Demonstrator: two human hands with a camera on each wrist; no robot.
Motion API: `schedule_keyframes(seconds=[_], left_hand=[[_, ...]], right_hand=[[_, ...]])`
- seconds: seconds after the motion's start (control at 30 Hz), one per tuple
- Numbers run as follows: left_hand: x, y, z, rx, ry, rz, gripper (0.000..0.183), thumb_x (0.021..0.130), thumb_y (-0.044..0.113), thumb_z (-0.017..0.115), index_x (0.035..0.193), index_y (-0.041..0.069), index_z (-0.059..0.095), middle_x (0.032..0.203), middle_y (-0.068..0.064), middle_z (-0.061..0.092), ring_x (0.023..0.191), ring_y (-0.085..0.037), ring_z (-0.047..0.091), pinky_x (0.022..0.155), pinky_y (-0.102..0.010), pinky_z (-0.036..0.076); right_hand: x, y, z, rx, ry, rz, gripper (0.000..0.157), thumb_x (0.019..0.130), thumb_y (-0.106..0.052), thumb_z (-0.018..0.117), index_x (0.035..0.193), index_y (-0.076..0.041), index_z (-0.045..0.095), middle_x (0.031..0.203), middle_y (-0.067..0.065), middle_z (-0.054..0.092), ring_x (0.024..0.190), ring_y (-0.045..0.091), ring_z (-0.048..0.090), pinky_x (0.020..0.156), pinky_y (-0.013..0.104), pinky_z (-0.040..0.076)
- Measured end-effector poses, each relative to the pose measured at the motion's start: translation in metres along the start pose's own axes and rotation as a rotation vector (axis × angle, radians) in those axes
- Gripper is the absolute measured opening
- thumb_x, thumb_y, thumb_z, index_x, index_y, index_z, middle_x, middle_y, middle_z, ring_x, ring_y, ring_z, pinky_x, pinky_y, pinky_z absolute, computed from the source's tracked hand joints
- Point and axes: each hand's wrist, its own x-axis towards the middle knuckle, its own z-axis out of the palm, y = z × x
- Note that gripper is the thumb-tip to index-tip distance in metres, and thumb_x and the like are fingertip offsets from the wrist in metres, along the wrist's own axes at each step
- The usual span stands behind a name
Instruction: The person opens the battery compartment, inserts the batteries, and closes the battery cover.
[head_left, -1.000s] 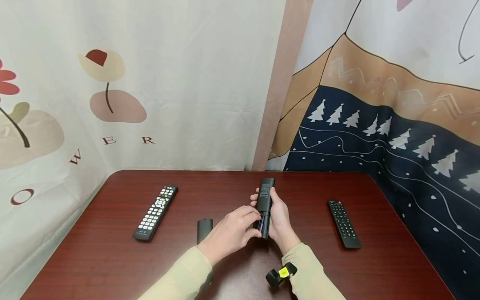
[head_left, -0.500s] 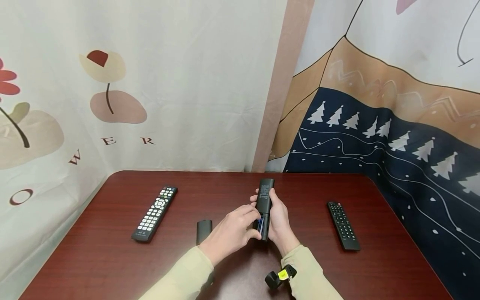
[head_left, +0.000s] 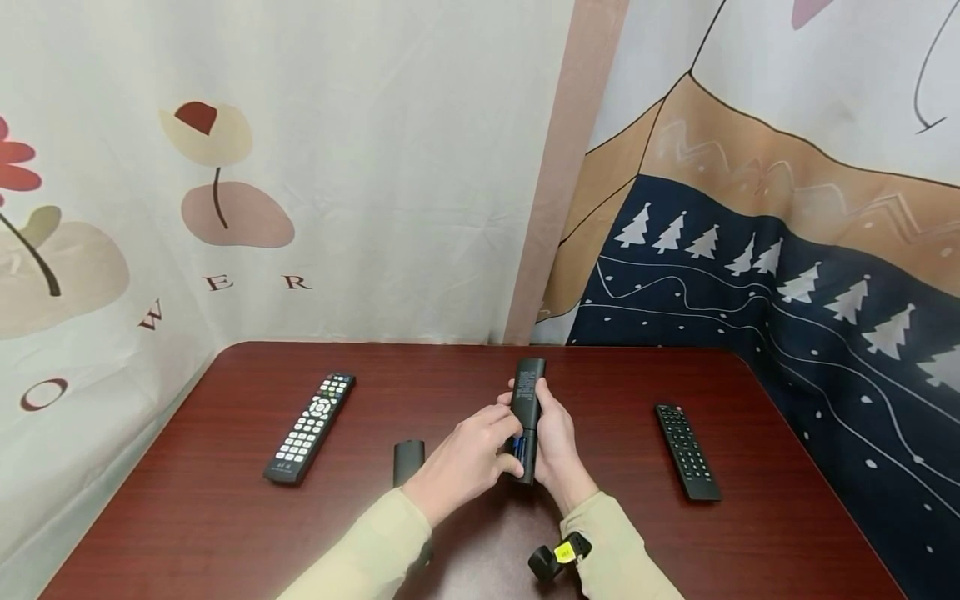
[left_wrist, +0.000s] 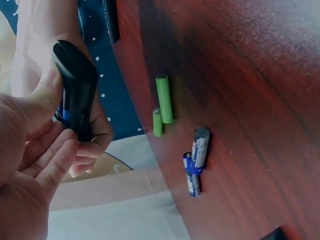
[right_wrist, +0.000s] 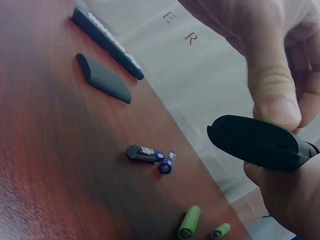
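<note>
Right grip [head_left: 558, 437] has a black remote [head_left: 527, 404] up over the bench [head_left: 615, 400], left grip [head_left: 472, 450] pinching its opened lower end. Counted two other remotes [head_left: 309, 429] [head_left: 688, 452], two loose green batteries [left_wrist: 164, 99], two loose blue ones [left_wrist: 200, 147], one dark cover [head_left: 408, 460]. Curtain [head_left: 412, 167] reads O, W, E, R; print on the remote's back is too tiny.

The left hand [head_left: 468, 450] partly hides the held remote [head_left: 528, 408], whose label [head_left: 527, 382] is illegibly small.
</note>
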Motion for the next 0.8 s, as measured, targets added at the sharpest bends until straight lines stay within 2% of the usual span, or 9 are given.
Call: schedule_keyframes(seconds=[0.4, 0.6, 0.8], left_hand=[[0.001, 0.001, 0.0, 0.021, -0.017, -0.003, 0.035, 0.07, 0.028, 0.084, 0.089, 0.011, 0.06, 0.088, 0.0, 0.058, 0.083, -0.01, 0.05, 0.072, -0.018, 0.048], [-0.006, 0.001, 0.003, 0.022, -0.021, -0.012, 0.032, 0.074, 0.029, 0.082, 0.091, 0.012, 0.061, 0.091, 0.001, 0.059, 0.085, -0.01, 0.051, 0.072, -0.021, 0.049], [-0.011, -0.002, 0.006, 0.066, -0.005, 0.005, 0.029, 0.078, 0.032, 0.08, 0.092, 0.013, 0.062, 0.096, 0.003, 0.059, 0.085, -0.009, 0.051, 0.072, -0.021, 0.049]], right_hand=[[-0.001, -0.001, 0.0, 0.008, -0.009, 0.009, 0.051, 0.106, -0.043, 0.024, 0.135, -0.005, 0.042, 0.099, 0.006, 0.063, 0.082, 0.016, 0.06, 0.068, 0.031, 0.052], [0.0, 0.0, -0.004, -0.023, -0.004, 0.02, 0.051, 0.106, -0.042, 0.022, 0.135, -0.005, 0.043, 0.099, 0.006, 0.063, 0.082, 0.018, 0.061, 0.07, 0.031, 0.052], [0.001, 0.001, -0.006, 0.002, -0.011, 0.036, 0.051, 0.106, -0.042, 0.022, 0.136, -0.005, 0.041, 0.101, 0.007, 0.062, 0.083, 0.016, 0.062, 0.069, 0.03, 0.051]])
